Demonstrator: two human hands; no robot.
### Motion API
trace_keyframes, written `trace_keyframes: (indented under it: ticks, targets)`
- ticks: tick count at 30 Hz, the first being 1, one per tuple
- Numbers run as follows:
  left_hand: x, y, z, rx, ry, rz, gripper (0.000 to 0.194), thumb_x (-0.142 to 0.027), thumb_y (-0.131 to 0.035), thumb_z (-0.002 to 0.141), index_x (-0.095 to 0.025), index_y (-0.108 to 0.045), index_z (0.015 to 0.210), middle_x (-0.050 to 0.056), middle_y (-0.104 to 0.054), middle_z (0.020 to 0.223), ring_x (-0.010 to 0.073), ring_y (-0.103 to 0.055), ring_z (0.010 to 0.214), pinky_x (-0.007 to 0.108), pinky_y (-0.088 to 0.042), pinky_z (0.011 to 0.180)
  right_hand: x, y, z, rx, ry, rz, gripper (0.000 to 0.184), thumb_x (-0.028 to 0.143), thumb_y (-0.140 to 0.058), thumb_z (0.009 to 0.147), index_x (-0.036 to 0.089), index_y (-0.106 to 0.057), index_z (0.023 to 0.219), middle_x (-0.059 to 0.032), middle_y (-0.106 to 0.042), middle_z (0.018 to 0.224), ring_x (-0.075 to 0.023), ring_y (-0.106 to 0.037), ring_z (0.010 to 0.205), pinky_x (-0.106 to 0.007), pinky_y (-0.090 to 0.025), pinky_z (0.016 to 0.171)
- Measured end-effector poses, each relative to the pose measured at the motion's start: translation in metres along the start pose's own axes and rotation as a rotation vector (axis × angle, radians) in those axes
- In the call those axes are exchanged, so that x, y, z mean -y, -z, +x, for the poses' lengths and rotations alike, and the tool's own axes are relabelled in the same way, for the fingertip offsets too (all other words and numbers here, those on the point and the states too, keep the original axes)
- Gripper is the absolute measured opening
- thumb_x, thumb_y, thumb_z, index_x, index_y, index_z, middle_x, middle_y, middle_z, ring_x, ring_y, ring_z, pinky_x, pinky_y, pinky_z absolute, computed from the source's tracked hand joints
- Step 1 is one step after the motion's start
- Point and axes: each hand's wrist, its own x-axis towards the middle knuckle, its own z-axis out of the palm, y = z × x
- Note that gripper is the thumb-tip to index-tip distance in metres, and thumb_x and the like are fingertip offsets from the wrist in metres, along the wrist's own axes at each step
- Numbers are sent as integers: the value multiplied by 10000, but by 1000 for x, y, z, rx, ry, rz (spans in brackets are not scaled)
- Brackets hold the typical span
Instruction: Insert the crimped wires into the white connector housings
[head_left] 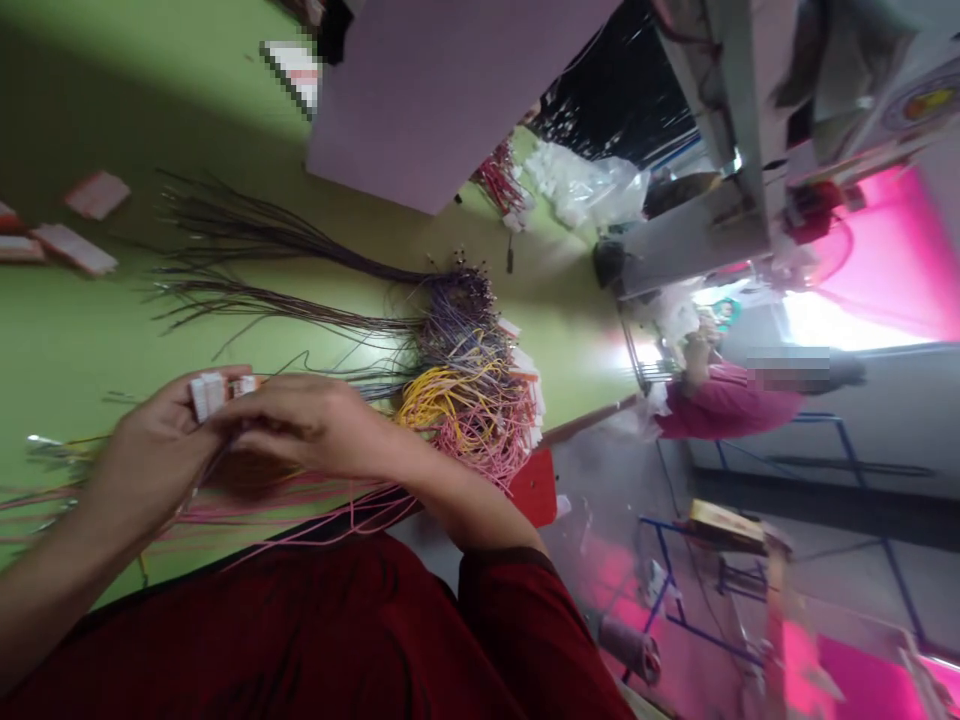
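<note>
My left hand [161,430] is closed around a white plastic connector [208,396] with orange on it. My right hand [311,425] meets it from the right, its fingers bent and pinched together against the connector's orange-white end. What sits between those fingertips is hidden. Thin dark wires [206,470] trail below the two hands. Under and beside them, pink wires [300,510] run along the table's near edge. Yellow wires [435,400] are bunched to the right of my right hand, with white connectors [531,400] at the far side of that bunch.
Bundles of dark wires [322,240] lie across the green table [360,350]. Several white-orange blocks [79,248] rest at the left. A pale panel [435,100] overhangs the top. Plastic bags [592,190] and a red piece [534,488] are to the right. A person in pink [739,400] is farther off.
</note>
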Motion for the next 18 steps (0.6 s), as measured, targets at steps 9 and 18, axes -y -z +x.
trace_keyframes:
  ticks: [9, 18]
  targets:
    - [8, -6, 8, -156, 33, -2, 382, -307, -760, 777, -146, -610, 1090, -17, -700, 723, 157, -698, 589, 268, -567, 584, -34, 4, -18, -368, -373, 189, 87, 282, -715, 826, 215, -731, 774, 13, -729, 724, -128, -664, 676, -259, -534, 661]
    - [5, -6, 7, -111, 27, -27, 387, -298, -743, 776, -138, -589, 1093, -12, -687, 722, 162, -703, 608, 273, -564, 585, -19, -6, -29, -388, -273, -135, 134, 255, -631, 899, 288, -761, 890, -5, -792, 856, -170, -714, 748, -311, -533, 684]
